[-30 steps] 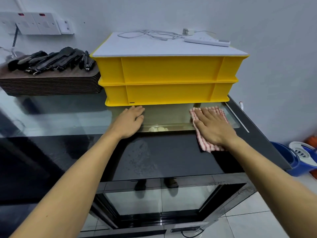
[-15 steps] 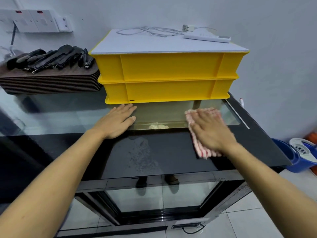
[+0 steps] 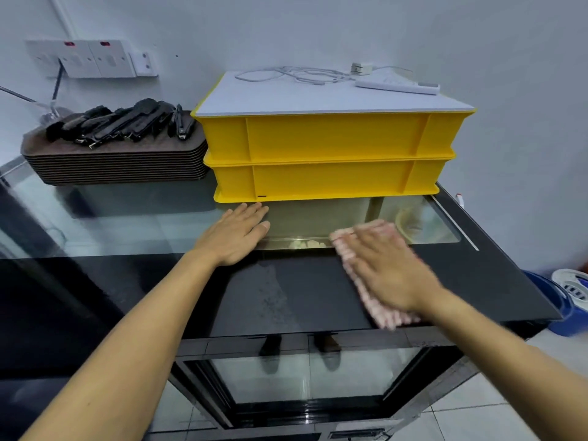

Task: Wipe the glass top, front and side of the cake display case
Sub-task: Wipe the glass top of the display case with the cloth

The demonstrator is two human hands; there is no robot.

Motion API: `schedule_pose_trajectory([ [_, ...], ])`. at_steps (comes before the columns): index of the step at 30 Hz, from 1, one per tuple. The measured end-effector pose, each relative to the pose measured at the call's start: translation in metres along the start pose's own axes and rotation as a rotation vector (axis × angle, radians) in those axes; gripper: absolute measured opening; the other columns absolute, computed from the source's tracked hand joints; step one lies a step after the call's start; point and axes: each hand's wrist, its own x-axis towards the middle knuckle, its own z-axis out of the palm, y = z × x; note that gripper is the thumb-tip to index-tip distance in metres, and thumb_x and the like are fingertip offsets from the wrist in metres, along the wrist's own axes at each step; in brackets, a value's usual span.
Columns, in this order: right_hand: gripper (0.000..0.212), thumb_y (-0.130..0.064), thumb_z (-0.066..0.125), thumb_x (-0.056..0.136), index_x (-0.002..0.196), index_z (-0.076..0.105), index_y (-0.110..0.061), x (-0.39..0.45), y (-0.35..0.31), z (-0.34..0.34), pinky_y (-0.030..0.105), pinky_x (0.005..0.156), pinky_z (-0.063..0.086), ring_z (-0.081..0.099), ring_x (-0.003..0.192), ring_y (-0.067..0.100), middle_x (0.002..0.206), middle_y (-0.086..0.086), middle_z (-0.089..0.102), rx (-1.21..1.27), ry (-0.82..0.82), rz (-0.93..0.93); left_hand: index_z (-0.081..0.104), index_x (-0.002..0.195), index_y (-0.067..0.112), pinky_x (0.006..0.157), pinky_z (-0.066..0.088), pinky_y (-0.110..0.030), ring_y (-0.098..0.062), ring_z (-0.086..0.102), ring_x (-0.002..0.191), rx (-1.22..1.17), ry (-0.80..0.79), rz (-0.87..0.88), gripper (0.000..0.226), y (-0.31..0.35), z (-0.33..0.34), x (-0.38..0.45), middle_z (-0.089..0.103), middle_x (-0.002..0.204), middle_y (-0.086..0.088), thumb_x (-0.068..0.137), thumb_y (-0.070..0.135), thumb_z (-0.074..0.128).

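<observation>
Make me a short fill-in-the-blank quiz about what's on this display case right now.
1. The right hand presses a pink ____ flat on the glass top.
2. The two stacked crates are ____ in colour.
3. The left hand lies flat, holding ____.

Missing words: cloth; yellow; nothing

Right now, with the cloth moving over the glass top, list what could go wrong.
1. The right hand presses the red-and-white checked cloth flat beside the two stacked yellow plastic crates; a wider stroke could bump them.
2. The crates and the stack of brown trays cover the rear glass top, so that part may go unwiped.
3. The left hand lies flat on the glass and may leave prints.
</observation>
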Motion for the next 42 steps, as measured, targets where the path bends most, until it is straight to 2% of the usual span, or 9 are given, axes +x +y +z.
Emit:
schedule_pose_trajectory([
  [6,0.066,-0.051,0.012,0.108,0.167,0.001,-0.025,0.081,-0.001,-0.002,0.049,0.129,-0.004,-0.003,0.16,0.033,0.174,0.01,-0.005,0.074,0.052,0.408,0.013,0.167,0.034,0.13,-0.003,-0.038,-0.009,-0.004,0.16,-0.054,0.005,0.003,0.082,0.001,0.002,0.0,0.003,0.173,0.016,0.098,0.077,0.002],
  [11,0.063,-0.048,0.014,0.109,0.167,0.003,-0.025,0.075,-0.1,0.011,0.045,0.13,-0.004,-0.006,0.16,0.028,0.174,0.008,-0.005,0.077,-0.002,0.054,0.016,0.167,0.033,0.13,-0.002,-0.034,-0.005,-0.002,0.159,-0.126,0.023,-0.014,0.084,-0.002,0.0,0.001,0.006,0.174,0.015,0.097,0.076,-0.003],
  [15,0.06,-0.055,0.015,0.109,0.165,0.003,-0.039,0.007,-0.078,0.013,0.036,0.129,-0.01,-0.013,0.158,0.011,0.171,-0.01,-0.01,0.064,-0.011,-0.156,0.016,0.167,0.032,0.13,-0.002,-0.036,-0.008,-0.003,0.16,-0.085,0.02,-0.004,0.075,0.0,0.0,-0.001,0.005,0.174,0.012,0.103,0.069,0.004],
  [20,0.072,-0.059,0.006,0.102,0.167,0.007,-0.028,0.035,0.031,-0.003,0.042,0.129,-0.004,-0.002,0.161,0.022,0.175,0.004,-0.001,0.049,0.047,0.317,0.015,0.167,0.032,0.13,-0.002,-0.037,-0.01,-0.004,0.16,-0.046,0.034,-0.011,0.068,0.003,0.001,-0.003,0.003,0.174,0.012,0.107,0.063,0.01],
  [23,0.067,-0.053,0.013,0.108,0.167,-0.001,-0.026,0.079,0.008,-0.001,0.05,0.129,-0.004,-0.005,0.16,0.034,0.174,0.011,-0.006,0.077,0.046,0.46,0.015,0.167,0.033,0.13,-0.001,-0.037,-0.009,-0.003,0.16,-0.05,0.035,-0.012,0.068,0.001,0.001,0.0,0.004,0.174,0.013,0.106,0.064,0.008],
  [28,0.063,-0.051,0.01,0.11,0.166,-0.002,-0.028,0.08,-0.108,0.015,0.044,0.129,-0.008,-0.011,0.16,0.027,0.173,0.006,-0.011,0.067,-0.019,0.049,0.02,0.166,0.031,0.131,0.002,-0.034,-0.005,0.002,0.16,-0.146,0.059,-0.055,0.069,-0.002,-0.001,-0.001,0.011,0.173,0.014,0.107,0.062,0.004],
  [32,0.06,-0.056,0.011,0.108,0.165,-0.001,-0.04,0.014,-0.094,0.014,0.032,0.127,-0.012,-0.015,0.158,0.01,0.17,-0.012,-0.014,0.053,-0.007,-0.117,0.023,0.166,0.026,0.13,0.003,-0.036,-0.011,0.004,0.161,-0.116,0.081,-0.063,0.064,-0.002,0.0,-0.002,0.013,0.174,0.01,0.111,0.055,0.009],
  [38,0.062,-0.051,0.015,0.109,0.167,0.005,-0.03,0.051,-0.006,-0.002,0.042,0.129,-0.003,-0.004,0.161,0.025,0.175,0.003,-0.003,0.082,0.059,0.368,0.022,0.167,0.025,0.13,0.003,-0.035,-0.013,0.005,0.161,-0.101,0.114,-0.096,0.06,-0.001,0.002,-0.001,0.013,0.174,0.009,0.112,0.048,0.012],
  [42,0.064,-0.049,0.014,0.109,0.167,0.0,-0.024,0.092,-0.066,0.009,0.047,0.127,-0.007,-0.007,0.16,0.034,0.174,0.011,-0.007,0.127,0.042,0.345,0.022,0.166,0.025,0.13,0.004,-0.035,-0.013,0.005,0.161,-0.114,0.095,-0.083,0.057,-0.004,0.001,0.002,0.014,0.174,0.01,0.113,0.043,0.012],
])
